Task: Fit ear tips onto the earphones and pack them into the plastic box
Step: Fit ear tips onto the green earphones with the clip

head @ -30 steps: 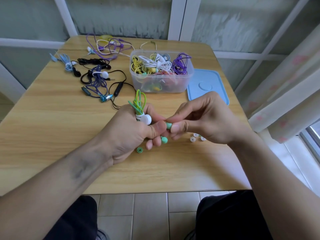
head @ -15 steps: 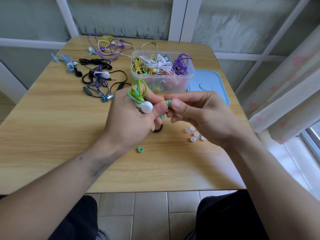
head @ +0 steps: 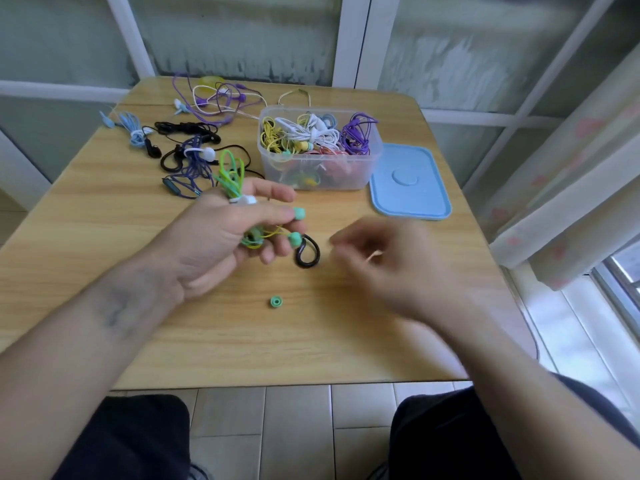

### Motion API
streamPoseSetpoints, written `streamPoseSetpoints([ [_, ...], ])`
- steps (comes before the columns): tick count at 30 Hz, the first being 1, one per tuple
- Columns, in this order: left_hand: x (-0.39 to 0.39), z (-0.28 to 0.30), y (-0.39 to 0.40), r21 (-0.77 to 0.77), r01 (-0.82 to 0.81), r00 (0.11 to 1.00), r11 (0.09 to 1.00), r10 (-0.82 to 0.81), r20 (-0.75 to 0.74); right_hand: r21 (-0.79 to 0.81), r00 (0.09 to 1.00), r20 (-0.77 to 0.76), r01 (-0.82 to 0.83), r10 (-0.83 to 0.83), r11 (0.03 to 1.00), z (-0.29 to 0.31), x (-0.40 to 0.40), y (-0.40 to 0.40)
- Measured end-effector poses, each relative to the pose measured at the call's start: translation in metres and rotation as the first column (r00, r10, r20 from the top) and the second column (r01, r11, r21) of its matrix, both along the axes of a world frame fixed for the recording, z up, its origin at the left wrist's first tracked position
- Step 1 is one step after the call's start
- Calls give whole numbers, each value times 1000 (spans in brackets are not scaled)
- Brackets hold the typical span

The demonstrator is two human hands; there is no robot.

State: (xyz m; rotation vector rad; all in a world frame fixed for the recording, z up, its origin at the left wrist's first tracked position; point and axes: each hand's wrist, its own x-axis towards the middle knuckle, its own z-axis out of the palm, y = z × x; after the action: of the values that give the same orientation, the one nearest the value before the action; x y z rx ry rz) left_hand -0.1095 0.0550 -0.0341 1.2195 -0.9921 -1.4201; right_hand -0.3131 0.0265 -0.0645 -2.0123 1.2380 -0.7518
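My left hand (head: 211, 240) grips a coiled green earphone set (head: 231, 176). Its cable loops stick up above my fingers. One mint earbud (head: 299, 213) sits at my fingertips and a second one (head: 295, 239) hangs just below. My right hand (head: 384, 261) hovers to the right of the earbuds, apart from them and blurred by motion. Its fingers are curled, and I cannot make out whether they hold anything. A loose green ear tip (head: 276, 301) lies on the table in front of my hands. The clear plastic box (head: 322, 176) behind them holds several coiled earphones.
A black ear hook (head: 307, 252) lies between my hands. The blue lid (head: 410, 181) rests flat to the right of the box. Black, blue and purple earphones (head: 188, 157) are strewn over the table's far left. The table's front edge (head: 277, 384) is near my lap.
My right hand has let go of the earbud and pulled away to the right and down. My left hand has opened out, showing both mint earbuds and the black ear hook.
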Motion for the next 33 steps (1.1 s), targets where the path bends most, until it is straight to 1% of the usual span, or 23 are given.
streamPoseSetpoints([
  [1,6,1,1,8,7,999,1000,-7,42,-75,990,-106,-103,95,992,-5,10,12],
  [2,11,1,1,19,14,997,1000,-15,76,-133,970,-181,-185,160,974,-10,19,23],
  [3,16,1,2,27,21,995,999,-24,96,-161,956,-221,-230,192,960,-14,26,29],
  [9,37,-3,13,72,24,992,997,-33,126,-274,954,-237,-246,183,930,-27,44,41],
  [11,39,-7,18,97,50,987,994,-64,146,-294,946,-265,-261,184,919,-28,47,45],
  [13,37,-11,22,141,55,985,988,-77,156,-291,955,-237,-247,180,924,-27,46,47],
  [15,30,-14,25,168,35,988,985,-59,140,-230,981,-127,-171,144,958,-22,41,48],
  [16,26,-15,27,170,22,991,985,-45,129,-156,994,-39,-111,106,981,-19,36,48],
  [17,23,-17,28,164,4,992,986,-24,123,-43,996,63,-62,65,997,-16,32,47],
  [19,15,-20,32,154,-36,994,987,21,103,170,972,234,-23,-17,985,-12,24,46],
  [21,5,-22,35,146,-63,995,987,51,87,272,943,322,-10,-81,962,-10,18,45],
  [24,-9,-25,43,116,-58,998,992,53,41,380,887,443,-54,-131,924,-8,15,47],
  [26,-18,-26,46,71,-34,999,997,33,14,435,847,501,-66,-180,898,-6,11,49],
  [29,-26,-27,50,38,-32,999,999,34,-37,510,820,510,-44,-261,859,-3,5,49],
  [33,-30,-28,49,93,-53,987,994,66,-146,527,798,533,-52,-282,848,-2,-2,47],
])
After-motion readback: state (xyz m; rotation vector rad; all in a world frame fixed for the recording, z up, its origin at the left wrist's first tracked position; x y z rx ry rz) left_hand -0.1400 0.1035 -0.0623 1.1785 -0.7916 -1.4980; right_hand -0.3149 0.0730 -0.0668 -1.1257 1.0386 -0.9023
